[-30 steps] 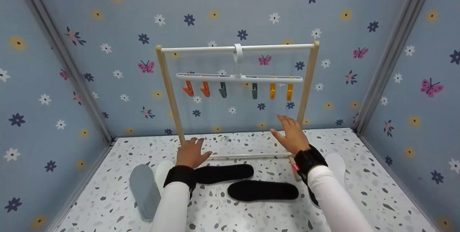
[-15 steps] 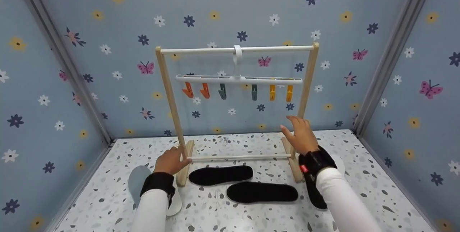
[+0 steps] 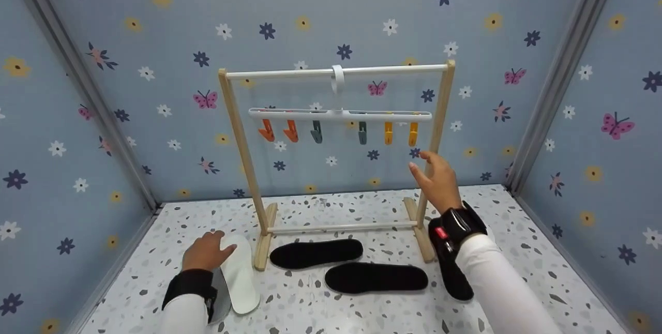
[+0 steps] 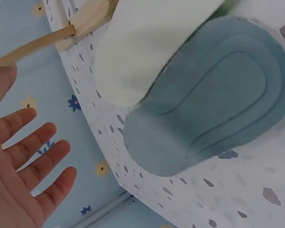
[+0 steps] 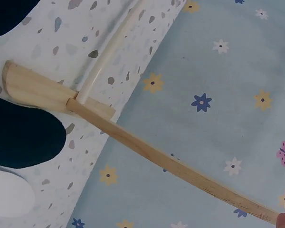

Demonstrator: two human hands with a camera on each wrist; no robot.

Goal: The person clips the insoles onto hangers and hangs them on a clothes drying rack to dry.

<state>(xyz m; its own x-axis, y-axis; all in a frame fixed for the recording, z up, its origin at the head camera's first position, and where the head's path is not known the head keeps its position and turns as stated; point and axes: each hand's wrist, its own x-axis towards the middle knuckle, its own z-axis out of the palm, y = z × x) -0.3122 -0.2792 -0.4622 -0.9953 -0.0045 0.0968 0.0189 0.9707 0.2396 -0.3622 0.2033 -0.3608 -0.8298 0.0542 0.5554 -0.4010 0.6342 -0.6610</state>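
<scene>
Flat black insoles (image 3: pixel 316 254) lay by the wooden rack (image 3: pixel 242 148); right fingers (image 3: pixel 434 163) were released, left fingers (image 4: pixel 45 164) spread near the grooved grey-blue insole (image 4: pixel 209 97).

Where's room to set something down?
Tabletop is bare between the rack's bottom rod and back wall, and in front of the middle black insoles. Crowded: left, around white insole and grey insole; right, around outer black insole.

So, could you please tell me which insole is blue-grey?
The leftmost insole in the head view; the black insoles and white insoles lie further right.
</scene>
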